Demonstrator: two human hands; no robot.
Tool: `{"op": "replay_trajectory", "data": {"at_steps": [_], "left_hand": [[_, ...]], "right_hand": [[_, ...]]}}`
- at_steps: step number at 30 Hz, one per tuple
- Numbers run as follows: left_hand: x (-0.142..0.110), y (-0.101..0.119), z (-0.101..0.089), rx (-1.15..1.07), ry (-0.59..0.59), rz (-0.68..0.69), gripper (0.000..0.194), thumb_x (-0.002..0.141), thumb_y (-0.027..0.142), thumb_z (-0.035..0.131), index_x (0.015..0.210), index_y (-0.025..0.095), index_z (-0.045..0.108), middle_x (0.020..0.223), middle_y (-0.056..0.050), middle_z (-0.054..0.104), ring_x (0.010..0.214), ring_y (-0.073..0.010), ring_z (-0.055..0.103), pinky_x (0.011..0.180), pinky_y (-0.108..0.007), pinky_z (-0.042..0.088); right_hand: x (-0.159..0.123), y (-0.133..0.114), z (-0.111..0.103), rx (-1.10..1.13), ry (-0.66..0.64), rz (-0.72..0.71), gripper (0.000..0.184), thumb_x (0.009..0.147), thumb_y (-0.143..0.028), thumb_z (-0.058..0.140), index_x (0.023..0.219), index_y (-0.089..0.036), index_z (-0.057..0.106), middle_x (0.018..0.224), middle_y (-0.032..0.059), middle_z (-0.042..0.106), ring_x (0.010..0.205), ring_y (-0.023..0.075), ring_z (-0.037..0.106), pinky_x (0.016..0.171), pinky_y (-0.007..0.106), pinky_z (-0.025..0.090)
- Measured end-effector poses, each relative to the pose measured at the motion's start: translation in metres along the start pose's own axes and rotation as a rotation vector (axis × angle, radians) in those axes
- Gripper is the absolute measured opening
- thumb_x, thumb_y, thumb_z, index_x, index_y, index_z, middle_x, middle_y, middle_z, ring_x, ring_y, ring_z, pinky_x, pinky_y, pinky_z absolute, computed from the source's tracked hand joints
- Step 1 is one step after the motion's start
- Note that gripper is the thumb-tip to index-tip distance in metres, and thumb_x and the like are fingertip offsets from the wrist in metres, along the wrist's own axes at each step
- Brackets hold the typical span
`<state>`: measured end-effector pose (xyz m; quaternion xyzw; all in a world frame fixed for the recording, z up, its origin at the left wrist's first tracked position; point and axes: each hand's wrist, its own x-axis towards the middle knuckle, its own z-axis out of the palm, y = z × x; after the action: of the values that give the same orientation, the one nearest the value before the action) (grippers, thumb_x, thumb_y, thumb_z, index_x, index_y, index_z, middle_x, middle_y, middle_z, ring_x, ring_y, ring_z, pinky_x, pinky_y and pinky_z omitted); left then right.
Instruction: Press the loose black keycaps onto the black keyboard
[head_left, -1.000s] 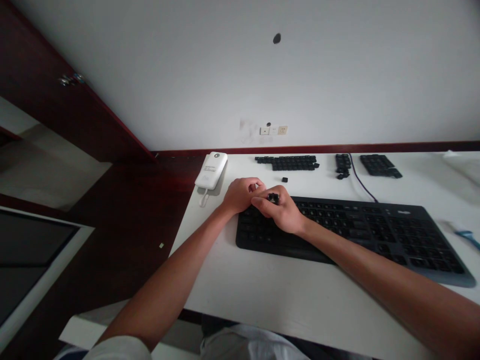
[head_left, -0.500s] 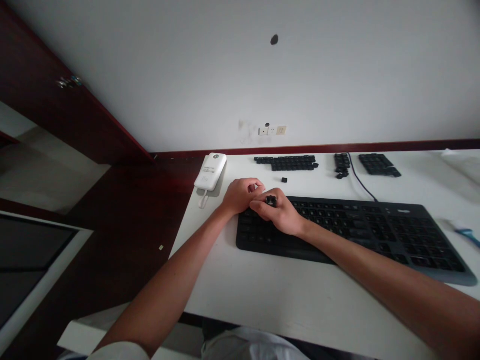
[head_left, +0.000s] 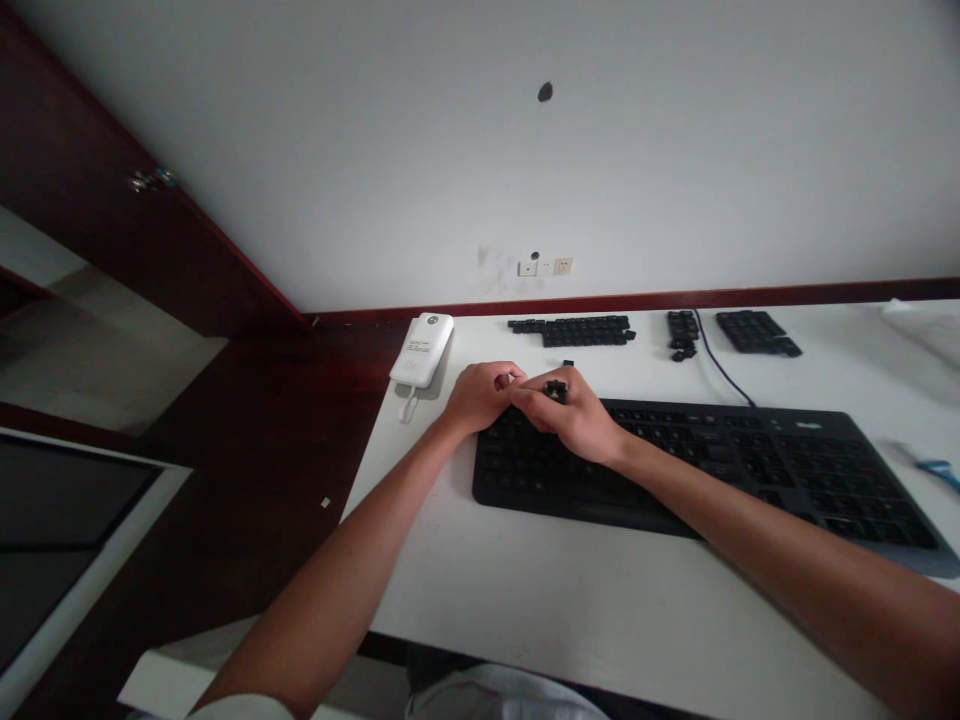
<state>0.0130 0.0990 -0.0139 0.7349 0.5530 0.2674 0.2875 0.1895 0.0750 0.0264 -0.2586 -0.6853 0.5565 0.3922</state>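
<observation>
My right hand [head_left: 577,423] rests over the top edge of a black computer keyboard [head_left: 720,450], pinching a small black keycap [head_left: 556,391] between its fingertips. My left hand [head_left: 480,396] lies on the keyboard's upper left part, its fingers curled and against my right hand's fingers. Nothing shows in its curled fingers, though they hide part of the view. A single loose black keycap [head_left: 568,363] sits on the desk just above my right hand, partly hidden behind it. My hands cover the keyboard's upper left keys.
Loose black keycaps lie in groups [head_left: 577,331] [head_left: 682,334] [head_left: 754,332] along the white desk [head_left: 600,600]. A white power bank [head_left: 421,350] with a short cable stands at the left. A dark cable [head_left: 720,370] runs to the keyboard, and a blue object [head_left: 937,473] lies at the right edge.
My right hand has shifted slightly right and upward with the keycap still in its fingers. The whole view has tilted a little.
</observation>
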Motion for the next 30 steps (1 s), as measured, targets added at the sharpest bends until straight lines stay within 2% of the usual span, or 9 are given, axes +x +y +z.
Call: {"op": "replay_trajectory", "data": {"at_steps": [4, 6, 8, 11, 14, 17, 21, 26, 30], "left_hand": [[0.001, -0.002, 0.002, 0.060, 0.035, 0.032, 0.034, 0.094, 0.044, 0.057, 0.091, 0.018, 0.079, 0.067, 0.002, 0.064, 0.065, -0.0128, 0.053, 0.063, -0.027, 0.031], [0.001, -0.002, 0.002, 0.060, 0.050, 0.046, 0.033, 0.095, 0.043, 0.058, 0.091, 0.019, 0.079, 0.066, 0.002, 0.064, 0.064, -0.0124, 0.053, 0.064, -0.027, 0.032], [0.000, -0.002, 0.002, 0.042, 0.044, 0.067, 0.031, 0.095, 0.041, 0.058, 0.093, 0.020, 0.080, 0.068, 0.002, 0.066, 0.064, -0.0120, 0.053, 0.066, -0.026, 0.035], [-0.001, -0.002, 0.001, -0.002, 0.015, 0.083, 0.032, 0.096, 0.044, 0.059, 0.097, 0.020, 0.080, 0.076, 0.000, 0.071, 0.067, -0.0121, 0.056, 0.069, -0.026, 0.039], [-0.003, 0.001, -0.002, 0.014, -0.039, 0.094, 0.034, 0.096, 0.050, 0.061, 0.103, 0.022, 0.080, 0.083, -0.001, 0.073, 0.072, -0.0133, 0.059, 0.072, -0.026, 0.043], [-0.006, 0.008, -0.005, 0.073, -0.126, 0.156, 0.037, 0.093, 0.054, 0.065, 0.111, 0.024, 0.078, 0.095, -0.003, 0.075, 0.085, -0.0171, 0.065, 0.083, -0.030, 0.048], [-0.008, 0.017, -0.007, 0.159, -0.222, 0.248, 0.047, 0.090, 0.061, 0.069, 0.120, 0.026, 0.075, 0.111, -0.007, 0.074, 0.107, -0.0244, 0.065, 0.100, -0.040, 0.048], [-0.007, 0.017, -0.008, 0.152, -0.270, 0.228, 0.053, 0.088, 0.063, 0.071, 0.123, 0.024, 0.074, 0.117, -0.009, 0.072, 0.112, -0.0266, 0.065, 0.104, -0.042, 0.048], [-0.006, 0.015, -0.012, 0.112, -0.286, 0.212, 0.052, 0.088, 0.063, 0.071, 0.123, 0.024, 0.075, 0.121, -0.009, 0.072, 0.117, -0.0273, 0.064, 0.108, -0.043, 0.046]], "right_hand": [[0.008, -0.015, -0.022, -0.285, 0.045, -0.038, 0.048, 0.095, -0.038, 0.060, 0.055, -0.022, 0.038, 0.055, -0.0055, 0.033, 0.054, 0.0097, 0.028, 0.054, 0.030, 0.024], [0.013, -0.022, -0.036, -0.567, 0.045, -0.061, 0.045, 0.095, -0.037, 0.061, 0.056, -0.020, 0.043, 0.055, -0.0042, 0.038, 0.056, 0.0106, 0.031, 0.056, 0.030, 0.026], [0.018, -0.025, -0.053, -0.871, 0.057, -0.059, 0.038, 0.093, -0.039, 0.064, 0.062, -0.019, 0.057, 0.057, -0.0013, 0.050, 0.056, 0.0121, 0.038, 0.059, 0.032, 0.029], [0.022, -0.026, -0.081, -1.140, 0.041, 0.040, 0.030, 0.094, -0.044, 0.063, 0.084, -0.019, 0.077, 0.075, 0.0075, 0.071, 0.068, 0.0195, 0.059, 0.066, 0.033, 0.039], [0.023, -0.024, -0.104, -1.309, 0.041, 0.187, 0.028, 0.093, -0.041, 0.063, 0.097, -0.022, 0.083, 0.089, 0.0114, 0.078, 0.080, 0.0261, 0.068, 0.072, 0.036, 0.047], [0.023, -0.020, -0.113, -1.376, -0.012, 0.264, 0.026, 0.092, -0.035, 0.064, 0.104, -0.024, 0.084, 0.096, 0.0108, 0.080, 0.087, 0.0288, 0.071, 0.080, 0.039, 0.052], [0.023, -0.011, -0.107, -1.350, -0.094, 0.279, 0.028, 0.093, -0.032, 0.066, 0.114, -0.025, 0.083, 0.106, 0.0106, 0.081, 0.097, 0.0312, 0.073, 0.088, 0.042, 0.054], [0.024, 0.001, -0.098, -1.345, -0.093, 0.326, 0.034, 0.094, -0.038, 0.066, 0.123, -0.025, 0.080, 0.119, 0.0131, 0.079, 0.109, 0.0354, 0.072, 0.092, 0.046, 0.056], [0.024, 0.009, -0.098, -1.327, -0.112, 0.312, 0.032, 0.095, -0.035, 0.065, 0.121, -0.024, 0.080, 0.121, 0.0130, 0.079, 0.111, 0.0342, 0.072, 0.093, 0.044, 0.056]]}}
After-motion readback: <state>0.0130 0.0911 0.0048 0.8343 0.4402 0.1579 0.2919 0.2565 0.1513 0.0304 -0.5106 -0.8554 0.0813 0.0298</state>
